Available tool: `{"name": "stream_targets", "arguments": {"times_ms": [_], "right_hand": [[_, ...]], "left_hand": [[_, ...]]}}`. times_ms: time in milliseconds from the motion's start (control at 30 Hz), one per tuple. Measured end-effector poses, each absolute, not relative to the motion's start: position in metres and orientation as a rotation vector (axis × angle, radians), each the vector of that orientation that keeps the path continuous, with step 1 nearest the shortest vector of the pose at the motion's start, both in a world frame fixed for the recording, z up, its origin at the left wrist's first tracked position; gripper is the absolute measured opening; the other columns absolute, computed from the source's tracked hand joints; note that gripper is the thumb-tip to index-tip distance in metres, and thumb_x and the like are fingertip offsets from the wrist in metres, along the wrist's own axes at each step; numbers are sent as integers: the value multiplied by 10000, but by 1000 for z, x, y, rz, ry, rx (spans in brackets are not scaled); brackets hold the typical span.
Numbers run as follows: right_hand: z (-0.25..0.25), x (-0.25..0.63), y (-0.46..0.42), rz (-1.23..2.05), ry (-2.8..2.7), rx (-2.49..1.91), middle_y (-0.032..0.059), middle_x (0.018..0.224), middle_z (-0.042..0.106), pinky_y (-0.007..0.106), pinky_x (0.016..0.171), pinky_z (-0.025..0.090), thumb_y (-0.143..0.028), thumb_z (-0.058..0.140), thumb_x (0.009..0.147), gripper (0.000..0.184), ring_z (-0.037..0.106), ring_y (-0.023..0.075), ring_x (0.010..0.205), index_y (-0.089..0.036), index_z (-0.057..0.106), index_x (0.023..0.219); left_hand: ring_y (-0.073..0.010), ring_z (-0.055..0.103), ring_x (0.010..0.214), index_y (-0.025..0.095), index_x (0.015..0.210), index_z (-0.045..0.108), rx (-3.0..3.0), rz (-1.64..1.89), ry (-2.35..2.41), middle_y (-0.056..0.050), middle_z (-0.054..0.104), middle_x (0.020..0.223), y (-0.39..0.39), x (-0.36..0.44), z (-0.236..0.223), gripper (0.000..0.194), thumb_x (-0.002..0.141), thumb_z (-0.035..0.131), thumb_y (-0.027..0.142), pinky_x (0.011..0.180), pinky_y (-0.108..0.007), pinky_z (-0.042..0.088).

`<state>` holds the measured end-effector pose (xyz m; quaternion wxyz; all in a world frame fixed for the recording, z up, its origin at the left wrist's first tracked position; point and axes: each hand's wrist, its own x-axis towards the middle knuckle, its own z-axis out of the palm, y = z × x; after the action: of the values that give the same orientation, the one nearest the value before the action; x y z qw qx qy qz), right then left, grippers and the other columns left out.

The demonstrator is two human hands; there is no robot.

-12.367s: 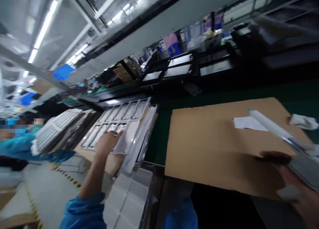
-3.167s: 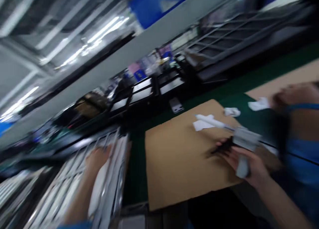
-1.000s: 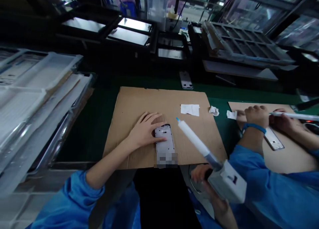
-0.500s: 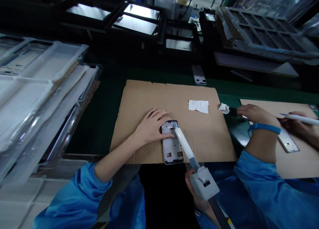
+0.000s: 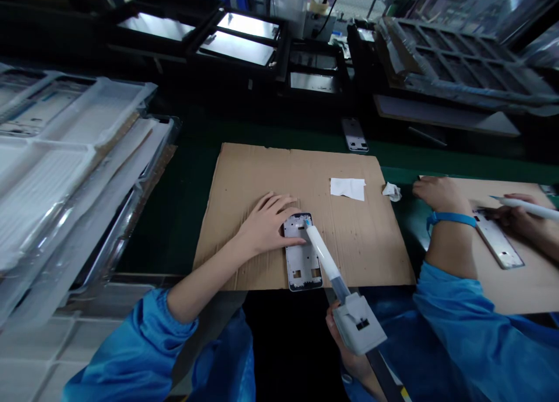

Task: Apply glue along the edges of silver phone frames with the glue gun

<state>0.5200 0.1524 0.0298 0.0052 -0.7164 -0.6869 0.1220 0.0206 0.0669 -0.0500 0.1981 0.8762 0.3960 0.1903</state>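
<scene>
brown cardboard [image 5: 271, 169] lies on a green work surface [image 5: 198, 143] and bears the pale grey phone frame [image 5: 302, 256], set at the near edge about midway along. the person's left hand [image 5: 265, 226] holds the frame by its upper left part in a narrow grip, thumb across the face and fingers at the top edge. the right hand [image 5: 353, 361], partly hidden, grasps a grey dispenser [image 5: 360, 326], whose white tube [image 5: 322, 251] slants up to a blue tip [image 5: 308, 222] over the frame's upper right; whether the tip touches cannot be told. flat white paper [image 5: 348, 188] lies on the cardboard, with crumpled paper [image 5: 392, 192] at its right edge. beyond rests a second frame [image 5: 355, 135]; stacked trays [image 5: 109, 105] stand at left, and a co-worker's hand [image 5: 522, 220] is beside a third frame [image 5: 500, 242] at right.
</scene>
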Motion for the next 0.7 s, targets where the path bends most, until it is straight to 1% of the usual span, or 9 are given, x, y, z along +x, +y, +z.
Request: {"name": "stream_targets", "arguments": {"times_ms": [200, 267, 300, 367, 433, 500, 567, 633, 700], "right_hand": [[26, 529, 155, 412, -2070, -2198, 30, 702, 357, 239, 712, 242, 232, 599, 779, 419, 154, 48, 727, -60, 475, 506], [27, 532, 154, 486, -2090, -2156, 48, 724, 437, 185, 675, 251, 237, 621, 751, 377, 228, 35, 718, -65, 550, 537], [26, 535, 153, 536, -2109, -2132, 68, 769, 524, 158, 679, 278, 238, 641, 736, 348, 304, 26, 730, -72, 622, 578], [23, 546, 152, 623, -2141, -2055, 99, 948, 687, 113, 788, 383, 236, 681, 708, 355, 501, 16, 856, -112, 751, 687], [17, 564, 148, 561, -2140, -1948, 101, 1124, 744, 122, 1012, 434, 220, 694, 705, 395, 600, 30, 1076, -160, 795, 749], [8, 588, 141, 346, -2120, -1912, 115, 1140, 733, 224, 1214, 403, 174, 651, 760, 366, 599, 80, 1152, -177, 733, 695], [0, 611, 130, 150, -2095, -1986, 136, 960, 672, 422, 1314, 357, 103, 549, 820, 371, 562, 157, 1002, -185, 594, 590], [-7, 627, 118, 96, -2080, -2121, 136, 765, 555, 606, 1281, 347, 38, 476, 802, 372, 471, 205, 837, -200, 465, 516], [-12, 634, 109, 115, -2097, -2223, 151, 724, 533, 655, 1186, 393, -10, 484, 743, 309, 446, 236, 801, -217, 463, 514]], "left_hand": [[-372, 477, 1678, 314, 1550, 689, 2478, 516, 1108, -81, 565, 1759, 67, 21, -50, 796, 1005, 679, 892, 1465, -649, 237], [-370, 480, 1675, 317, 1551, 686, 2482, 519, 1108, -78, 566, 1758, 67, 21, -50, 792, 1008, 673, 894, 1466, -642, 238], [-368, 484, 1672, 321, 1556, 681, 2485, 521, 1107, -75, 566, 1758, 67, 21, -50, 790, 1012, 668, 893, 1465, -640, 239], [-363, 489, 1667, 327, 1567, 670, 2491, 522, 1107, -69, 566, 1758, 66, 21, -50, 787, 1021, 654, 892, 1464, -639, 241], [-360, 488, 1667, 329, 1570, 667, 2493, 520, 1109, -65, 565, 1759, 66, 21, -50, 788, 1024, 642, 897, 1464, -638, 239], [-360, 480, 1671, 326, 1567, 671, 2489, 515, 1111, -67, 563, 1761, 66, 20, -50, 796, 1020, 641, 904, 1466, -633, 234], [-363, 470, 1678, 324, 1568, 672, 2484, 509, 1109, -69, 558, 1765, 67, 20, -50, 804, 1017, 640, 908, 1467, -635, 226], [-367, 460, 1684, 322, 1569, 675, 2483, 505, 1104, -72, 552, 1770, 67, 20, -51, 802, 1022, 631, 907, 1468, -641, 217], [-372, 455, 1688, 313, 1564, 683, 2485, 509, 1103, -77, 554, 1768, 67, 21, -52, 804, 1028, 617, 909, 1469, -640, 214]]}}
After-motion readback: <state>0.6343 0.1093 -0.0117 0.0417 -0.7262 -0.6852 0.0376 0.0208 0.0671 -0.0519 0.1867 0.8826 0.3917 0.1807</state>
